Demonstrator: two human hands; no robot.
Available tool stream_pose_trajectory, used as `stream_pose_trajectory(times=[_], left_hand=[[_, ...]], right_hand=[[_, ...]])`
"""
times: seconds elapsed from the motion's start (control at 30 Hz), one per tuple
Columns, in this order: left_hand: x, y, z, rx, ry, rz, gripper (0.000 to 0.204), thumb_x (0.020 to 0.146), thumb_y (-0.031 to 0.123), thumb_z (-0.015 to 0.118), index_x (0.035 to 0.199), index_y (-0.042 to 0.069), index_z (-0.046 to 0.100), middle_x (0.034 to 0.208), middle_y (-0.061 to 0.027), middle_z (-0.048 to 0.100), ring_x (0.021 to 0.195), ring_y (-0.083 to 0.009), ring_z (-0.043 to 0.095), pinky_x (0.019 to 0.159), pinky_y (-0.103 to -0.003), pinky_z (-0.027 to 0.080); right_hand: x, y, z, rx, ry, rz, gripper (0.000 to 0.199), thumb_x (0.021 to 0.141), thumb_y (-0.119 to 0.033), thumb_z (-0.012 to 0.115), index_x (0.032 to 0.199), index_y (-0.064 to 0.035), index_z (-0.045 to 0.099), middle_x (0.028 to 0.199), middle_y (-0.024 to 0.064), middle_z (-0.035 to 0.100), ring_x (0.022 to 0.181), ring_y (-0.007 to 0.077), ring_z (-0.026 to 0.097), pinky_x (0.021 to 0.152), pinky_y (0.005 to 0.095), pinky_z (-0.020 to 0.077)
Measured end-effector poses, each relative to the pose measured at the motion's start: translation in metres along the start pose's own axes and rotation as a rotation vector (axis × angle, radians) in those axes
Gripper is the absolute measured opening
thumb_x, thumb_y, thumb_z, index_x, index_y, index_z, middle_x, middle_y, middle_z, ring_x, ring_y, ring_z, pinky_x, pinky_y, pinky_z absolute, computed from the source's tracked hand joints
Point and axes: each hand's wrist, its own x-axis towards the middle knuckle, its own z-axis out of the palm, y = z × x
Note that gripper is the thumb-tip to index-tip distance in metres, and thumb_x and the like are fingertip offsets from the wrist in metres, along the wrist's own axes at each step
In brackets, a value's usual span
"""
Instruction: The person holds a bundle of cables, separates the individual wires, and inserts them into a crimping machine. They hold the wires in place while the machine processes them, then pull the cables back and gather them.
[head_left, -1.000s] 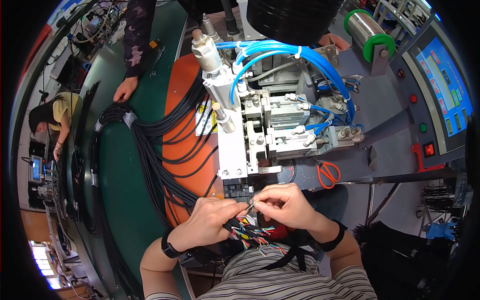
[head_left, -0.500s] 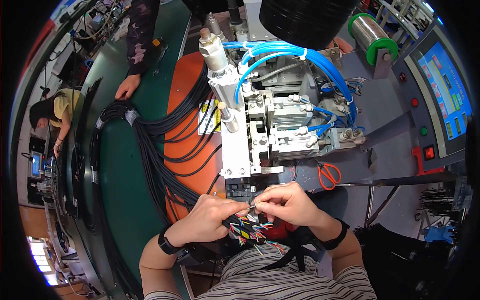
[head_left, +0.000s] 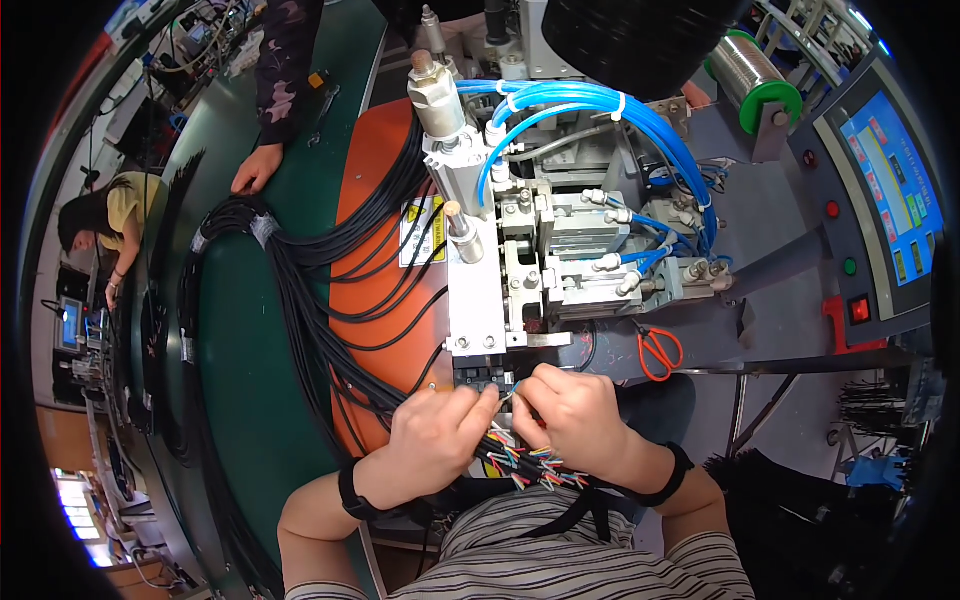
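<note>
The grey machine fills the bench, black cables trailing left; below its front, left hand and right hand both pinch thin coloured wires (fanned between the wrists); these look light, limp, easily bent, best gripped near the tips.

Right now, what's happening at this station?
A person stands at a pneumatic machine with blue air hoses. Both hands meet just under its front: the left hand and right hand pinch thin coloured wires fanned out from a cable end. A bundle of black cables lies across the green bench. Red-handled scissors lie to the right. Another person's hand rests on the bench farther off.
</note>
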Motion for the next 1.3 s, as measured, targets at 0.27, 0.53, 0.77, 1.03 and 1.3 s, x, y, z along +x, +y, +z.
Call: stream_pose_trajectory(times=[0.27,0.53,0.77,1.03,1.3], left_hand=[[0.006,-0.012,0.008,-0.149,0.031,-0.037,0.064,0.054,0.001,0.072,0.117,0.000,0.061,0.095,-0.0102,0.058,0.081,-0.0269,0.061,0.065,-0.037,0.050],[0.011,-0.015,0.009,-0.198,0.004,-0.056,0.064,0.055,0.001,0.072,0.118,0.001,0.062,0.092,-0.0095,0.058,0.078,-0.0273,0.060,0.064,-0.037,0.050],[0.016,-0.025,0.007,-0.213,-0.026,0.047,0.062,0.063,0.009,0.071,0.125,0.006,0.063,0.087,-0.0078,0.055,0.072,-0.0250,0.057,0.061,-0.035,0.048],[0.024,-0.025,0.003,-0.092,-0.102,0.148,0.055,0.071,0.011,0.064,0.125,0.002,0.061,0.085,-0.0052,0.050,0.071,-0.0204,0.053,0.062,-0.030,0.047],[0.031,-0.017,-0.004,0.040,-0.153,0.206,0.049,0.075,0.008,0.059,0.122,-0.005,0.060,0.085,-0.0045,0.049,0.071,-0.0170,0.051,0.061,-0.028,0.047]], right_hand=[[0.000,0.016,0.012,0.074,0.030,0.066,0.006,0.081,-0.006,0.068,0.083,-0.0029,0.062,0.072,0.0089,0.058,0.056,0.0277,0.060,0.048,0.0361,0.0473],[0.001,0.020,0.015,0.009,0.043,0.060,0.006,0.083,-0.006,0.066,0.086,-0.0021,0.063,0.075,0.0095,0.059,0.057,0.0273,0.061,0.049,0.0354,0.0479],[0.000,0.021,0.013,-0.048,0.046,0.022,0.007,0.082,-0.006,0.067,0.086,-0.0016,0.064,0.074,0.0085,0.058,0.056,0.0256,0.062,0.048,0.0346,0.0483],[0.004,0.026,0.013,-0.062,0.034,0.027,0.006,0.080,-0.006,0.068,0.084,-0.0019,0.064,0.072,0.0074,0.057,0.054,0.0250,0.061,0.047,0.0338,0.0479],[0.008,0.022,0.007,-0.139,-0.030,0.024,0.007,0.078,-0.007,0.069,0.080,-0.0031,0.064,0.069,0.0067,0.055,0.053,0.0243,0.060,0.046,0.0336,0.0470]])
